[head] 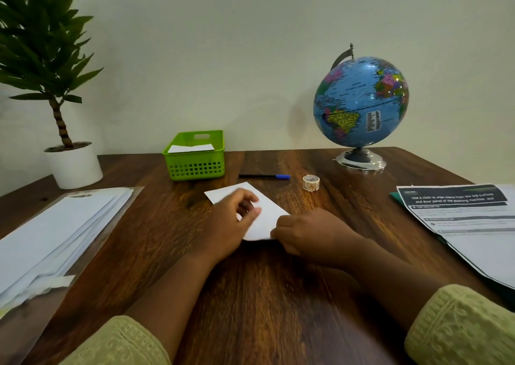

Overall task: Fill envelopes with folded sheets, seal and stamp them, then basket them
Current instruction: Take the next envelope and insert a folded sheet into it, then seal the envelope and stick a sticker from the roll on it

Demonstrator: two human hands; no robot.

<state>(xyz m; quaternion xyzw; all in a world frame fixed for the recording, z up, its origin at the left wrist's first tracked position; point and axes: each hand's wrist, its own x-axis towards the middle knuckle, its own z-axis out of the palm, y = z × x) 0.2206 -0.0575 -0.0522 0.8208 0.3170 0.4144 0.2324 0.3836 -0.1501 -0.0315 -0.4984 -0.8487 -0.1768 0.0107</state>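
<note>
Person's got the flat white paper envelope (271, 220) lying mid-table on the dark wooden table (250, 295), could be a folded sheet tbh, it's blurry. The left hand (237, 217) sits on top with its fingers curled in, pinching an edge. The right hand (301, 233) is bunched tight on the near end, I'd guess to pin it so it doesn't skate on the slick wood. The small roll of printed stickers (310, 182) and black pen with a blue cap (263, 176) are parked just beyond, within easy reach. The lime-green plastic basket (195, 167) at the back already holds one white piece.
</note>
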